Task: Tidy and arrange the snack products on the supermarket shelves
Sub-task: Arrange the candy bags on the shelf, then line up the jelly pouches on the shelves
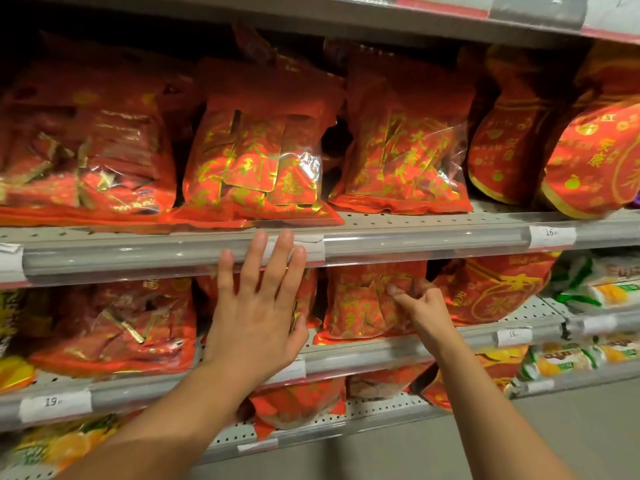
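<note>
left hand [254,317] lies flat, fingers spread, over a red bag [304,299]; right hand [420,306] pinches a crinkled red-and-gold bag [363,303].

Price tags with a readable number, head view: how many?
3. A "16" tag on the upper rail at right, a "16" tag on the middle rail at right, a "19" tag lower left. Other labels are blurred or partly covered by the hands.

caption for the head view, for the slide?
Left hand spread flat over a red snack bag while right hand pinches the neighbouring red bag.
</note>
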Available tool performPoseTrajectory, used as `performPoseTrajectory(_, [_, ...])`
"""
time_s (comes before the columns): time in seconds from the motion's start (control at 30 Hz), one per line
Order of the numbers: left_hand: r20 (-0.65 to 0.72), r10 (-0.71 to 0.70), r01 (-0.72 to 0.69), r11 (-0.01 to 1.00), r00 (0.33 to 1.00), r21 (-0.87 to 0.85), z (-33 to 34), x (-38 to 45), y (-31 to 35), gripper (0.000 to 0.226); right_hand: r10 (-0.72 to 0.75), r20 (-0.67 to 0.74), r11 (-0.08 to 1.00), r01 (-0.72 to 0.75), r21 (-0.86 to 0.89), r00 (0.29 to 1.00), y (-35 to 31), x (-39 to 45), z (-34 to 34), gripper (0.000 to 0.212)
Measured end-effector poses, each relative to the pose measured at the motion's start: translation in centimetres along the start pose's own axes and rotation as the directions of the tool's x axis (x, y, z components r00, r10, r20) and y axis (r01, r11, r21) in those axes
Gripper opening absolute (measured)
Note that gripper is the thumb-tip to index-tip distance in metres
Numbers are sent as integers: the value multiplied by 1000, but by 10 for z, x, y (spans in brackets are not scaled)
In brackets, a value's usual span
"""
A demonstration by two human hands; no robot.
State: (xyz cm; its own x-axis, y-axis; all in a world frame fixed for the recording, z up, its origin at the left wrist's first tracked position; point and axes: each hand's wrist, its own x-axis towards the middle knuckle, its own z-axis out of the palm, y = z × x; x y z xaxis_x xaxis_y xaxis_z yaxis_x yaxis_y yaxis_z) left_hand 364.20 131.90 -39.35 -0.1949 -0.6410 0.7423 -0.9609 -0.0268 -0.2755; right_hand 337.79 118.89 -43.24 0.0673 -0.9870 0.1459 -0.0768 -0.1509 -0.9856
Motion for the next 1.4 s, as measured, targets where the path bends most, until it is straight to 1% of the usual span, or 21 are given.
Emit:
performPoseTrajectory(0.1, [4,0,0,1000,1000,5,-2,-1,1,112,82,156,995,-89,39,984,-8,-3,-10,11])
performPoseTrajectory(0.2, [17,-4,4,1000,1000,14,-1,-1,1,112,123,190,992,-127,6,974,-15,-2,-11,5])
performPoseTrajectory(0.27, [19,-5,5,1000,1000,13,0,-1,0,111,113,149,993,-105,-59,982,-13,-2,-9,11])
performPoseTrajectory(0.33, [16,-8,8,1000,1000,10,-1,-1,0,111,42,68,981,-28,-192,997,-1,-5,-9,31])
performPoseTrajectory(0.4, [17,-8,8,1000,1000,4,-1,-1,1,111,-60,-74,922,27,-386,995,10,-20,-9,55])
performPoseTrajectory(0.43, [19,-8,8,1000,1000,3,-1,-1,1,111,-124,-159,891,40,-453,979,12,-34,-6,61])
performPoseTrajectory(0.5, [22,-7,7,1000,1000,3,0,-1,0,111,-331,-271,830,142,-539,904,12,-65,5,55])
performPoseTrajectory(0.53, [24,-9,9,1000,1000,2,0,-1,0,111,-466,-254,770,247,-589,847,10,-79,13,48])
performPoseTrajectory(0.6, [39,-12,12,1000,999,11,0,-1,1,110,-683,-83,592,483,-645,726,-7,-101,34,44])
performPoseTrajectory(0.63, [52,-11,10,1000,999,18,0,0,1,110,-738,19,514,580,-631,674,-19,-109,45,45])
performPoseTrajectory(0.7, [82,-9,7,1000,997,24,-3,1,0,106,-791,147,428,708,-562,594,-52,-120,70,47])
performPoseTrajectory(0.8, [132,11,-9,1000,991,-12,-12,1,0,97,-818,247,337,781,-526,520,-97,-121,104,53])
performPoseTrajectory(0.83, [158,20,-17,1000,987,-17,-17,2,1,96,-811,273,318,782,-537,517,-104,-116,111,56])
performPoseTrajectory(0.9, [192,51,-39,997,980,-64,-32,1,-4,91,-770,304,319,751,-578,561,-108,-107,121,55])
performPoseTrajectory(0.93, [174,83,-63,991,981,-117,-41,0,-11,82,-741,326,312,731,-608,587,-106,-103,123,55])
performPoseTrajectory(1.0, [103,122,-94,966,987,-242,-56,-10,-34,70,-683,394,236,697,-677,615,-96,-100,124,57])
performPoseTrajectory(1.07, [35,41,-27,946,999,-323,-70,-30,-69,66,-645,443,156,674,-722,623,-87,-103,124,61])
performPoseTrajectory(1.13, [-10,-114,105,946,993,-306,-78,-52,-107,62,-635,429,156,650,-743,642,-85,-107,128,63])
performPoseTrajectory(1.23, [59,-305,311,927,951,-209,-83,-74,-153,63,-624,392,166,605,-779,676,-86,-111,136,69])
performPoseTrajectory(1.3, [141,-327,346,928,934,-141,-82,-80,-166,69,-612,369,170,572,-802,700,-88,-114,141,75])
performPoseTrajectory(1.4, [225,-299,327,940,928,-100,-81,-83,-168,75,-600,342,185,541,-820,723,-93,-120,145,78])
